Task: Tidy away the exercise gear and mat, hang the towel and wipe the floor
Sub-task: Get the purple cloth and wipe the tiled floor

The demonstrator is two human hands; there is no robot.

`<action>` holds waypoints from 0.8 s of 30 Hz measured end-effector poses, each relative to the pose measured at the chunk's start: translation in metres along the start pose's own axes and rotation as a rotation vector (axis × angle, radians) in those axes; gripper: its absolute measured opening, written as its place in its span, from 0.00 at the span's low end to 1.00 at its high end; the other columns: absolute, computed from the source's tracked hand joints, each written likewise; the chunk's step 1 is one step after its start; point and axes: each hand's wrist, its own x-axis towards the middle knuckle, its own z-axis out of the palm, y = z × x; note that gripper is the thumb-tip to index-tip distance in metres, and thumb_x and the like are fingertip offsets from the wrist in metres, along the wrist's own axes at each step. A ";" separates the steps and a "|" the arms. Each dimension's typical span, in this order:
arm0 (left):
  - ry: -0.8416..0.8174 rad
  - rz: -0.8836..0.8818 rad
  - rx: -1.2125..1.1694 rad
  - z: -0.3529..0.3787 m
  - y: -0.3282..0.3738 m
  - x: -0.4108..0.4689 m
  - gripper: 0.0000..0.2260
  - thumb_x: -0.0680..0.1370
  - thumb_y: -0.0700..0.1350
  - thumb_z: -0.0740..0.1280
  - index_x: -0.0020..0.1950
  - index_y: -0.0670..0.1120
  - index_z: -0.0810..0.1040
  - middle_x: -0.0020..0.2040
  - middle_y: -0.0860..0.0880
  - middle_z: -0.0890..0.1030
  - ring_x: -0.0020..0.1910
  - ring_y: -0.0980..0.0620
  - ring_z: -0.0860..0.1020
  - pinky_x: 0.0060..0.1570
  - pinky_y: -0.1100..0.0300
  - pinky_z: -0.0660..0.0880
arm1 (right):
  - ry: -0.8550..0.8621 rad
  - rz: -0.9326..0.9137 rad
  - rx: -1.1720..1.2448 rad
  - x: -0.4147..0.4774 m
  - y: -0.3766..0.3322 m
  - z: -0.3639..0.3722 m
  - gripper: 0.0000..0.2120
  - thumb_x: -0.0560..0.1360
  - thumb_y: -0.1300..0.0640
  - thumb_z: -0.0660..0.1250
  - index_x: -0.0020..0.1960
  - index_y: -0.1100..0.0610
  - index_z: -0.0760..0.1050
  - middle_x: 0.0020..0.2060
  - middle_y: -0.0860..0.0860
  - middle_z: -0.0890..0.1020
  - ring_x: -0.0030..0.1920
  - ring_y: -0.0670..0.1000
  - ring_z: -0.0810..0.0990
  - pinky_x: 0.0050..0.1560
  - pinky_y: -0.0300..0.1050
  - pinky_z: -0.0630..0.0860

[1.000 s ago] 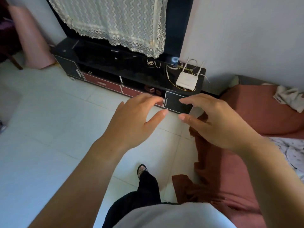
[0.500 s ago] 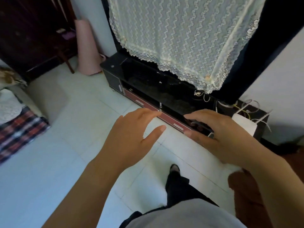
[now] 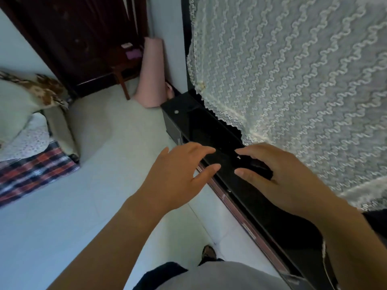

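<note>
Both forearms reach forward, palms down. The left hand (image 3: 178, 176) and right hand (image 3: 282, 178) hang side by side, fingers loosely spread, holding nothing, above the black stand's (image 3: 209, 130) front edge. Its red drawers (image 3: 249, 227) are closed, contents hidden. The rolled pink mat (image 3: 150, 74) stands upright in the corner beyond, on the floor (image 3: 104, 164).

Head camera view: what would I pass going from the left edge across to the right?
Plaid blanket → pink rolled mat → left hand → right hand. The lace cloth spreads over too much of the right side to place.
</note>
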 end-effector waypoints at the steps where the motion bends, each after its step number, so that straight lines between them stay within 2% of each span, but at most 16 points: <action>1: 0.016 -0.031 0.005 -0.007 -0.012 0.013 0.26 0.74 0.66 0.47 0.68 0.59 0.67 0.66 0.57 0.71 0.65 0.56 0.70 0.66 0.46 0.66 | -0.017 -0.027 0.010 0.027 0.000 -0.001 0.28 0.70 0.37 0.58 0.64 0.50 0.72 0.56 0.39 0.74 0.56 0.34 0.70 0.55 0.21 0.63; 6: 0.113 -0.156 -0.034 -0.041 -0.073 0.073 0.26 0.74 0.67 0.49 0.67 0.58 0.69 0.65 0.56 0.73 0.62 0.54 0.72 0.64 0.46 0.67 | -0.098 -0.142 0.032 0.147 -0.008 0.007 0.27 0.70 0.37 0.58 0.64 0.48 0.72 0.57 0.38 0.73 0.57 0.35 0.70 0.52 0.20 0.63; 8: 0.146 -0.168 -0.044 -0.056 -0.100 0.101 0.26 0.74 0.67 0.48 0.66 0.57 0.69 0.64 0.55 0.74 0.61 0.54 0.73 0.62 0.47 0.69 | -0.112 -0.167 0.024 0.193 -0.012 0.012 0.27 0.69 0.36 0.57 0.64 0.47 0.72 0.56 0.37 0.72 0.57 0.34 0.68 0.52 0.20 0.62; 14: 0.189 -0.199 -0.049 -0.114 -0.203 0.198 0.25 0.74 0.65 0.49 0.68 0.58 0.68 0.66 0.56 0.72 0.64 0.55 0.70 0.66 0.50 0.66 | -0.103 -0.227 0.010 0.345 -0.026 0.037 0.28 0.69 0.37 0.58 0.64 0.49 0.72 0.56 0.38 0.71 0.56 0.32 0.66 0.52 0.18 0.60; 18: 0.184 -0.184 -0.050 -0.163 -0.278 0.263 0.25 0.75 0.66 0.49 0.67 0.57 0.69 0.66 0.56 0.72 0.63 0.55 0.71 0.64 0.46 0.67 | -0.098 -0.221 0.039 0.452 -0.048 0.048 0.26 0.70 0.39 0.60 0.63 0.50 0.73 0.55 0.39 0.73 0.54 0.33 0.70 0.52 0.19 0.62; 22: 0.189 -0.218 -0.029 -0.205 -0.350 0.319 0.23 0.77 0.65 0.51 0.67 0.58 0.68 0.65 0.56 0.73 0.62 0.55 0.72 0.63 0.51 0.68 | -0.120 -0.228 0.059 0.554 -0.069 0.060 0.26 0.70 0.37 0.59 0.63 0.49 0.73 0.56 0.40 0.75 0.57 0.36 0.71 0.54 0.24 0.67; 24: 0.220 -0.208 -0.049 -0.221 -0.379 0.342 0.25 0.75 0.66 0.49 0.66 0.57 0.70 0.63 0.56 0.74 0.59 0.56 0.73 0.59 0.54 0.70 | -0.119 -0.237 0.059 0.598 -0.074 0.068 0.25 0.70 0.38 0.60 0.63 0.49 0.72 0.56 0.40 0.75 0.57 0.36 0.71 0.55 0.24 0.66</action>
